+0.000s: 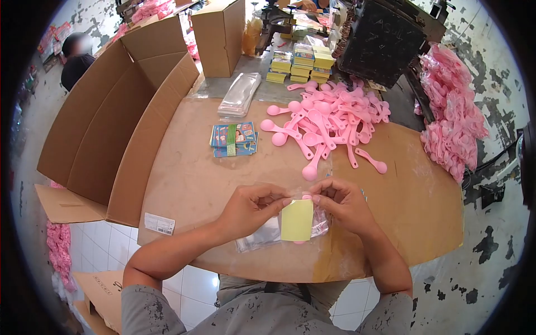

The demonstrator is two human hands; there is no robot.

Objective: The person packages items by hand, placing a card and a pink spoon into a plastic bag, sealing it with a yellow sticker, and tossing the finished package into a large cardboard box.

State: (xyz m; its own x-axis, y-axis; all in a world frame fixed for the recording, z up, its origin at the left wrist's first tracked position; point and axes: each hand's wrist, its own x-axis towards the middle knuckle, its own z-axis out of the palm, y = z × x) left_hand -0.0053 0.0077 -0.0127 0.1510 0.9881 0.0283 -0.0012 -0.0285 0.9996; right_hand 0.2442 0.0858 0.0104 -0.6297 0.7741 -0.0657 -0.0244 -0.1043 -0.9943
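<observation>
The yellow card lies between the left hand and the right hand, about equally near, over the desk, its long axis pointing toward the person's body, both pinching clear plastic by its far end.
</observation>
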